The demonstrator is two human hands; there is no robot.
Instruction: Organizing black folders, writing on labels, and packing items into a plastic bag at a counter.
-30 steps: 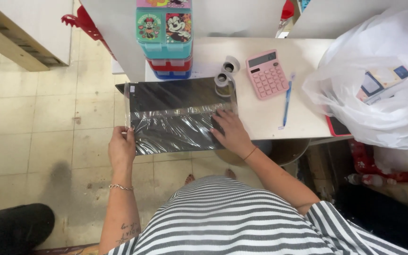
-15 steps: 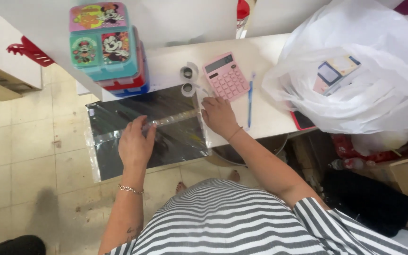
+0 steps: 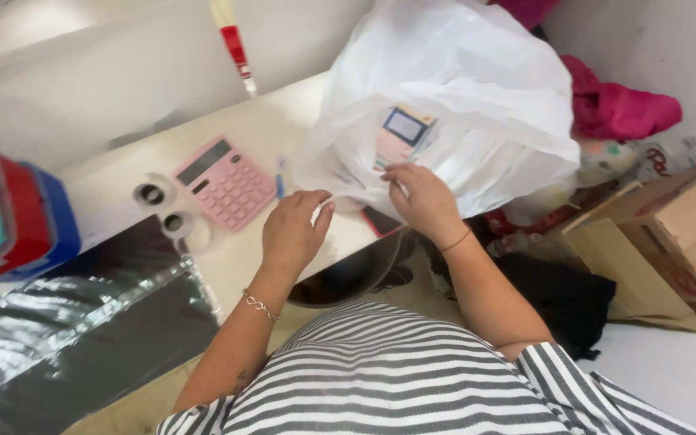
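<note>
A large white plastic bag (image 3: 477, 105) full of packets sits on the right end of the white table (image 3: 114, 181). My right hand (image 3: 422, 197) rests against the bag's lower front, fingers curled on the plastic. My left hand (image 3: 296, 225) pinches the bag's lower left edge near the table rim. A black garment in a clear glossy sleeve (image 3: 82, 330) lies at the lower left, untouched by either hand.
A pink calculator (image 3: 223, 182), a blue pen (image 3: 279, 179) and two tape rolls (image 3: 163, 208) lie on the table. Stacked coloured boxes (image 3: 6, 213) stand at the left. A cardboard box (image 3: 670, 242), pink cloth (image 3: 622, 109) and dark fabric (image 3: 561, 294) are at the right.
Both hands left the black packaged garment and moved right to the white plastic bag. The view swung right, so the garment now lies at the lower left.
</note>
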